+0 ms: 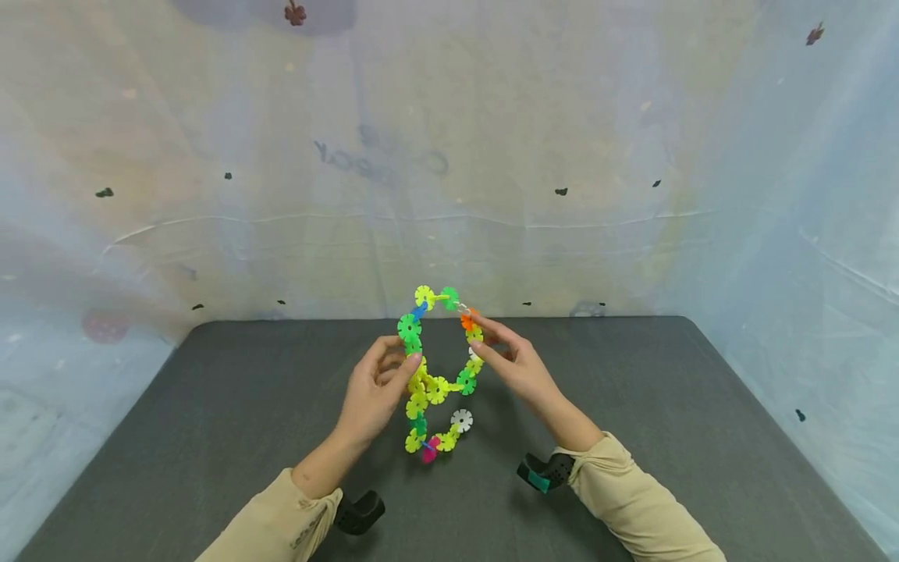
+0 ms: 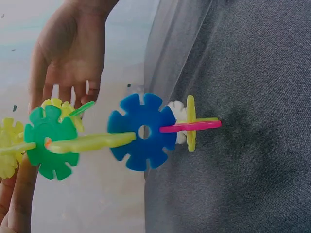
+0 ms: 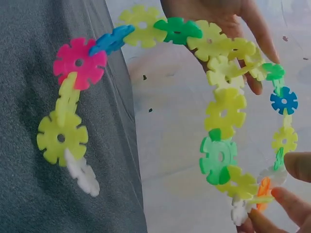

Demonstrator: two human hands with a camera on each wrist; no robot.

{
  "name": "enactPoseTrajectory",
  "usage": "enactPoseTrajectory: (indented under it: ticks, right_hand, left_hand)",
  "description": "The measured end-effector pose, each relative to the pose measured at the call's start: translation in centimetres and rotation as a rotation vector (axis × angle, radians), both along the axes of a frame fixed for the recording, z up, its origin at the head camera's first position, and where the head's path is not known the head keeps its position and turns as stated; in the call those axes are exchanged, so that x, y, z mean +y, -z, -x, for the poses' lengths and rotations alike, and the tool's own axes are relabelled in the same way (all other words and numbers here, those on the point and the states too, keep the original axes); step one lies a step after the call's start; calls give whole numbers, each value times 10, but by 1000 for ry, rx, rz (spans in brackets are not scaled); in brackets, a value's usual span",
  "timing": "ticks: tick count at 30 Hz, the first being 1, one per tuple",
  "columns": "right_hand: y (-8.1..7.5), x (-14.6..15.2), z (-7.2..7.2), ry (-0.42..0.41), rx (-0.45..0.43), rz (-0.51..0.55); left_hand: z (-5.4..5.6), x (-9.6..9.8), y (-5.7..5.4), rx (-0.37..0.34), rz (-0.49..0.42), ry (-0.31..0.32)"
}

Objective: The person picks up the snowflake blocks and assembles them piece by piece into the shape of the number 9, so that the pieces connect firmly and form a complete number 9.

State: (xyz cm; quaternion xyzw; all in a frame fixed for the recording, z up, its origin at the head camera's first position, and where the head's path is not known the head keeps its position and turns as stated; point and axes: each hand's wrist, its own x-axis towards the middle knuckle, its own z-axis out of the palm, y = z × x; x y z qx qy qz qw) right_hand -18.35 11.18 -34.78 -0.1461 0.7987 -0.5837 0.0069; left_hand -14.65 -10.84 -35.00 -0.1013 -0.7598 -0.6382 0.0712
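Observation:
A chain of notched, flower-shaped plastic discs (image 1: 437, 389) forms an upright ring with a curved tail hanging below. My left hand (image 1: 375, 382) grips the ring's left side, its thumb in front on yellow discs. On the opposite side, the thumb and fingers of my right hand (image 1: 518, 365) pinch the ring near an orange disc (image 3: 263, 191). Down the tail come yellow and green pieces, a blue disc (image 2: 142, 132), a pink disc (image 3: 79, 63), and a white disc (image 1: 461, 421) at the free end. My fingers hide parts of both sides of the ring.
Below the hands spreads a dark grey tabletop (image 1: 267, 437). Pale sheeting (image 1: 492, 156) with small dark spots hangs behind and beside it. Black straps (image 1: 360, 513) sit at both sleeve cuffs.

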Motion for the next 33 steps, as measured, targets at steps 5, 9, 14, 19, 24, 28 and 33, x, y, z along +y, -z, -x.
enactPoseTrajectory:
  ticks: [5, 9, 14, 19, 24, 28, 33]
  right_hand:
    - [3, 0, -2, -42, -56, 38]
    - [2, -1, -7, -116, -59, 89]
    - [1, -4, -13, -220, -32, 139]
    - [7, -8, -17, -261, -32, 156]
    - [14, -12, -17, -271, -49, 153]
    - [17, -15, -17, -265, -68, 158]
    - [22, -15, -17, -302, -90, 241]
  left_hand:
    - [-2, 0, -3, 20, -31, 17]
    - [-2, 2, -6, 40, -35, 32]
    - [-4, 8, -9, 69, -74, 59]
    - [-5, 15, -10, 70, -103, 98]
    - [-7, 19, -9, 62, -105, 107]
    - [-8, 21, -7, 54, -107, 114]
    - [-7, 23, -2, 44, -109, 106]
